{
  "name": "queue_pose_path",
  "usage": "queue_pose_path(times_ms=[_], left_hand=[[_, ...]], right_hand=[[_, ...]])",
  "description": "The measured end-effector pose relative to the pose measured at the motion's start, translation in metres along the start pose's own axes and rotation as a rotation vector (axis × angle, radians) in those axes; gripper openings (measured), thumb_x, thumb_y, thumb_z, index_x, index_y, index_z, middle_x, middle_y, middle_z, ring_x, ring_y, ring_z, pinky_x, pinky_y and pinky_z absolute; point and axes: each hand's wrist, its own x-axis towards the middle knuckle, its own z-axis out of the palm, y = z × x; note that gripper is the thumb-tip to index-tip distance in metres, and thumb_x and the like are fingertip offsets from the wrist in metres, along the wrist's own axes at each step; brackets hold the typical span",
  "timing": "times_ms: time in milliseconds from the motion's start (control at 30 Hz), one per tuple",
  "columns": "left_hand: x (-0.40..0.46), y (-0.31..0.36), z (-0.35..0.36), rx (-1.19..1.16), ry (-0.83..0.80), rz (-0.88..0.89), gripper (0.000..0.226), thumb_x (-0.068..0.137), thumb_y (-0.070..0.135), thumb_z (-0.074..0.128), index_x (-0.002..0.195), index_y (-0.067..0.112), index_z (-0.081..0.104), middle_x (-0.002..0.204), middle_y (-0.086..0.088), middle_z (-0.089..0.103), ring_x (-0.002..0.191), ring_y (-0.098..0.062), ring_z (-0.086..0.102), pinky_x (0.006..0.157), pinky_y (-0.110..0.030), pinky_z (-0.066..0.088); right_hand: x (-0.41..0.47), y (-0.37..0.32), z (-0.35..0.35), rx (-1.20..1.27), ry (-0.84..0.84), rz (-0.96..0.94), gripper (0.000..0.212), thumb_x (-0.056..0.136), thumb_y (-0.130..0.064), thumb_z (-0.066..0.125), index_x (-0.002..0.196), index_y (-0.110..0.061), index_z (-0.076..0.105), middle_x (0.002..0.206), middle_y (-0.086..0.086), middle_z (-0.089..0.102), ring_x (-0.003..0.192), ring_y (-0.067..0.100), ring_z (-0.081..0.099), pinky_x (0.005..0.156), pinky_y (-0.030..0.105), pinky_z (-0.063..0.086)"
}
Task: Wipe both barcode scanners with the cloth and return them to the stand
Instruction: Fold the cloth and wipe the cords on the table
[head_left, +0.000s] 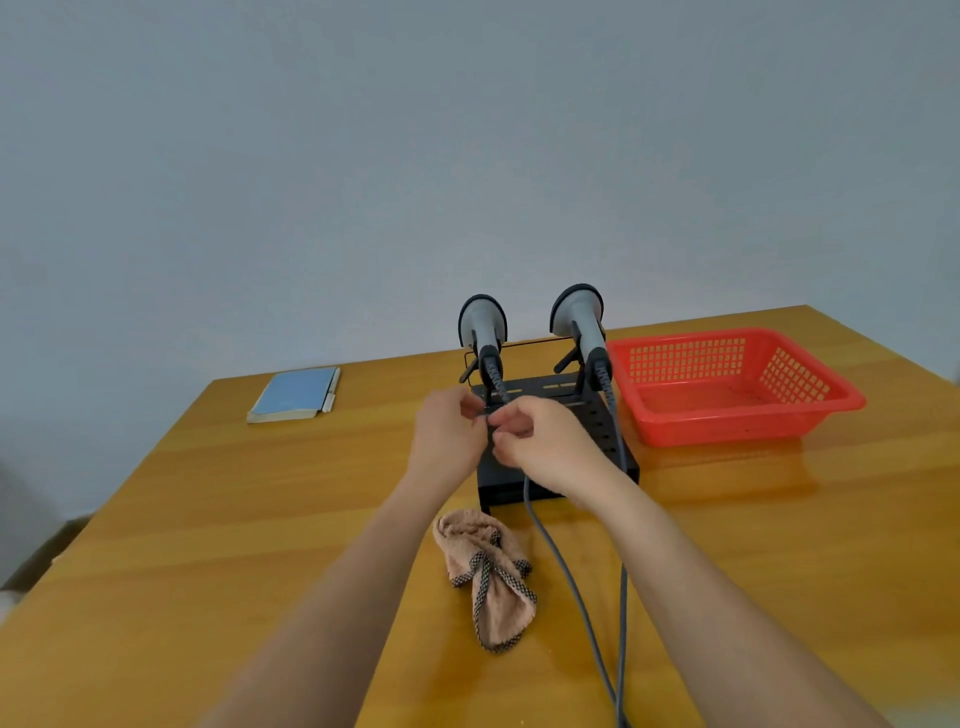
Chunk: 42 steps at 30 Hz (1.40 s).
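Head view: both barcode scanners sit in the black stand (558, 470) on the wooden table (260, 519), the left scanner (483, 325) and the right scanner (577, 312) each head-up with its handle slanting down toward the person. Both hands meet just below the left scanner's handle: the left hand (449, 434) and the right hand (537, 439) have fingers curled in a pinch on the grey cable (558, 561) where it leaves that handle, though exactly how the fingertips lie is hard to make out. The cloth (488, 571), a crumpled tan towel with checked trim, lies loose on the table in front of the stand, between the forearms, held by neither hand. A red plastic basket (810, 415) stands to the right, a blue notebook (296, 392) to the left.

The scanners look like light, rigid plastic, probably smooth; the handle is the natural place to grasp, minding the trailing cables, which may snag on the stand. The cloth is soft and will bunch easily.
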Motion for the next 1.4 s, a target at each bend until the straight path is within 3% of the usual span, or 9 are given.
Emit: queue_pose_path(times_ms=[233,400,633,833,967,1067,1167,1267,1400], left_hand=[[-0.02,-0.031,-0.006,0.114,-0.339,-0.22,0.013,0.091,0.006,0.058,0.089,0.003,0.071,0.092,-0.015,0.073,0.084,-0.031,0.071,0.076,-0.043,0.059],[-0.031,-0.041,-0.011,0.225,-0.513,-0.316,0.016,0.089,0.004,0.058,0.093,0.002,0.073,0.075,-0.01,0.062,0.072,-0.023,0.057,0.055,-0.026,0.042],[-0.037,-0.057,-0.01,0.205,-0.618,-0.378,0.019,0.091,0.015,0.064,0.106,0.005,0.071,0.1,-0.011,0.069,0.092,-0.023,0.06,0.07,-0.029,0.045],[-0.046,-0.054,-0.015,0.246,-0.637,-0.395,0.022,0.092,0.016,0.058,0.071,0.012,0.05,0.068,-0.005,0.042,0.06,-0.019,0.033,0.053,-0.029,0.025],[-0.052,-0.054,-0.025,0.034,-0.601,-0.429,0.014,0.092,0.021,0.056,0.09,0.007,0.059,0.09,-0.008,0.057,0.08,-0.02,0.049,0.065,-0.029,0.038],[-0.054,-0.054,-0.037,-0.402,-0.524,-0.515,0.012,0.095,0.018,0.05,0.091,0.01,0.057,0.1,-0.016,0.061,0.089,-0.024,0.055,0.079,-0.036,0.045],[-0.048,-0.052,-0.052,-0.73,-0.48,-0.537,0.024,0.098,0.013,0.045,0.109,-0.004,0.058,0.108,-0.029,0.066,0.086,-0.031,0.065,0.076,-0.04,0.054],[-0.046,-0.046,-0.064,-0.816,-0.43,-0.503,0.028,0.1,0.014,0.043,0.114,-0.006,0.056,0.103,-0.028,0.067,0.082,-0.028,0.067,0.066,-0.036,0.056],[-0.044,-0.038,-0.072,-0.961,-0.351,-0.456,0.024,0.101,0.017,0.045,0.113,-0.001,0.055,0.105,-0.024,0.062,0.094,-0.031,0.06,0.083,-0.047,0.051]], right_hand=[[-0.016,0.004,0.026,-0.168,-0.281,0.122,0.031,0.097,-0.009,0.051,0.126,-0.014,0.057,0.118,0.009,0.059,0.1,0.026,0.065,0.082,0.042,0.059],[-0.022,0.013,0.044,-0.33,-0.357,0.12,0.03,0.092,-0.01,0.06,0.12,-0.019,0.064,0.119,0.009,0.064,0.103,0.027,0.065,0.088,0.044,0.056],[-0.028,0.034,0.072,-0.481,-0.288,0.064,0.04,0.088,-0.003,0.062,0.125,-0.017,0.055,0.128,0.006,0.044,0.104,0.025,0.054,0.085,0.036,0.051],[-0.031,0.033,0.078,-0.522,-0.285,0.031,0.044,0.087,0.008,0.057,0.124,-0.015,0.05,0.123,0.008,0.041,0.088,0.023,0.05,0.063,0.029,0.039],[-0.038,0.034,0.071,-0.415,-0.228,-0.026,0.046,0.087,0.004,0.058,0.128,-0.017,0.05,0.125,0.005,0.048,0.106,0.022,0.052,0.08,0.03,0.047],[-0.039,0.028,0.061,-0.284,-0.148,-0.088,0.049,0.088,-0.007,0.066,0.131,-0.021,0.049,0.129,0.0,0.055,0.114,0.017,0.054,0.09,0.029,0.049],[-0.035,0.016,0.051,-0.211,-0.118,-0.105,0.059,0.086,-0.02,0.071,0.139,-0.02,0.045,0.135,-0.001,0.054,0.121,0.015,0.053,0.101,0.03,0.047],[-0.032,0.006,0.037,-0.042,-0.185,-0.056,0.073,0.08,-0.039,0.076,0.143,-0.022,0.043,0.134,-0.004,0.054,0.117,0.01,0.056,0.1,0.031,0.048],[-0.03,-0.002,0.02,0.265,-0.252,0.073,0.079,0.07,-0.058,0.064,0.138,-0.021,0.051,0.122,-0.008,0.061,0.103,0.008,0.064,0.085,0.028,0.057]])
